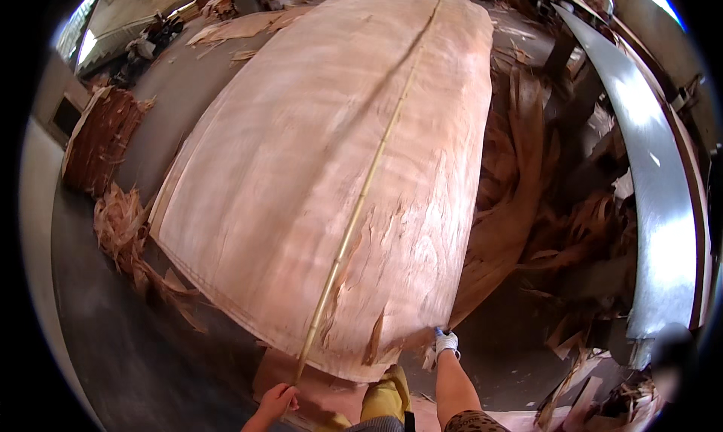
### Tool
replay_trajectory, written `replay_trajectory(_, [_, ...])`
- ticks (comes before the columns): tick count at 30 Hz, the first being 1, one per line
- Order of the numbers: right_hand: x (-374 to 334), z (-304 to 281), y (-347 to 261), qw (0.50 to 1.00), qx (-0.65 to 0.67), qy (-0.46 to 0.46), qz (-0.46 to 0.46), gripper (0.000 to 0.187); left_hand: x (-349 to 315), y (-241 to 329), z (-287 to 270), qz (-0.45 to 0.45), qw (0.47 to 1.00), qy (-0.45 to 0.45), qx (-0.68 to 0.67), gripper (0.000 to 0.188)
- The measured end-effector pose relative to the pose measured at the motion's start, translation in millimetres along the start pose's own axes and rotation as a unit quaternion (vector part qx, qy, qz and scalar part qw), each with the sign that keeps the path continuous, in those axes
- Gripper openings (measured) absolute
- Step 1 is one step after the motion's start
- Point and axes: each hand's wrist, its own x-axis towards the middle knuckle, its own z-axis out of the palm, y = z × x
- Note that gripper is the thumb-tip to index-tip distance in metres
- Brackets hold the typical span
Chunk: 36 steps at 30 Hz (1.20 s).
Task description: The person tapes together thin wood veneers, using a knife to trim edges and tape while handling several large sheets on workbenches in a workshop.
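Ahead, veneer sheet (torn near edge) beyond both hands, left hand and right hand.

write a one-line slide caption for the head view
Left hand holds a long thin stick across a veneer sheet; gloved right hand grips its edge.

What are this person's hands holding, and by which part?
The left hand grips the near end of a long thin stick. The gloved right hand holds the near edge of the veneer sheet.

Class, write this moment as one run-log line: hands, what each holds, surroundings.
left hand: grips thin stick | right hand: gloved, on veneer sheet edge | veneer scraps at right
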Motion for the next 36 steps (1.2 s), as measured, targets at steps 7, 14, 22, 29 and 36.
replay_trajectory(7, [-5, 31, -12, 0.952, 0.276, -0.13, 0.028, 0.021, 32, -2, -6, -0.055, 0.996, -0.067, -0.013, 0.023])
replay_trajectory(14, [-86, -34, -24, 0.948, 0.314, 0.0, -0.055, 0.007, 42, 13, -14, 0.087, 0.942, 0.096, 0.309, 0.036])
replay_trajectory(22, [-267, -27, -145, 0.896, 0.344, -0.26, -0.111, 0.013, 98, 137, 104, 0.253, 0.951, -0.126, 0.125, 0.062])
replay_trajectory(29, [-311, 29, -173, 0.82, 0.381, -0.413, -0.11, 0.04, 149, 240, 59, 0.259, 0.95, -0.048, 0.165, 0.033])
replay_trajectory(36, [-268, 146, -48, 0.95, 0.153, -0.271, -0.023, 0.021, 213, 271, -105, 0.146, 0.969, -0.196, -0.05, 0.03])
